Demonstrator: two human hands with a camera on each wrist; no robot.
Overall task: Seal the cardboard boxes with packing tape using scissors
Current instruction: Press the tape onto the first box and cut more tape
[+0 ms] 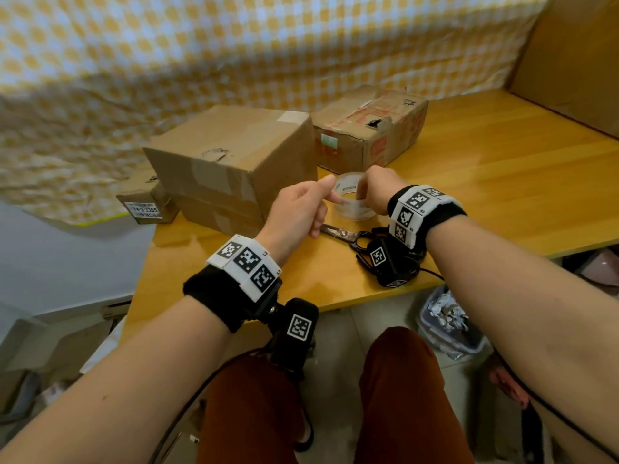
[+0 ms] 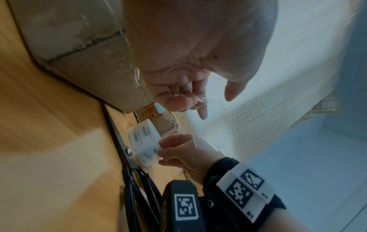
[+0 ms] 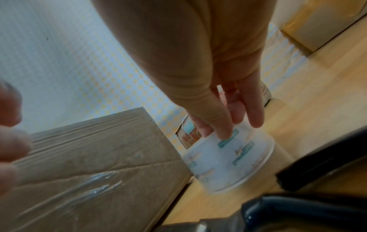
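Note:
A roll of clear packing tape [image 1: 351, 209] stands on the wooden table [image 1: 485, 182], in front of a large brown cardboard box [image 1: 231, 155]. My right hand [image 1: 363, 195] grips the roll from above, with fingers [image 3: 220, 125] over its rim. My left hand [image 1: 330, 192] is just left of the roll with its fingers curled. It seems to pinch the clear loose tape end [image 2: 187, 94], which glints between the fingers. Metal scissors [image 1: 340, 233] with black handles lie flat on the table just in front of the roll, under my right wrist, and neither hand touches them.
A second, worn box [image 1: 368, 128] with red print sits behind the roll. A small labelled box [image 1: 145, 202] stands at the table's left edge. A checked cloth [image 1: 167, 61] hangs behind. The table's right half is bare wood. Below the front edge are my knees and floor clutter.

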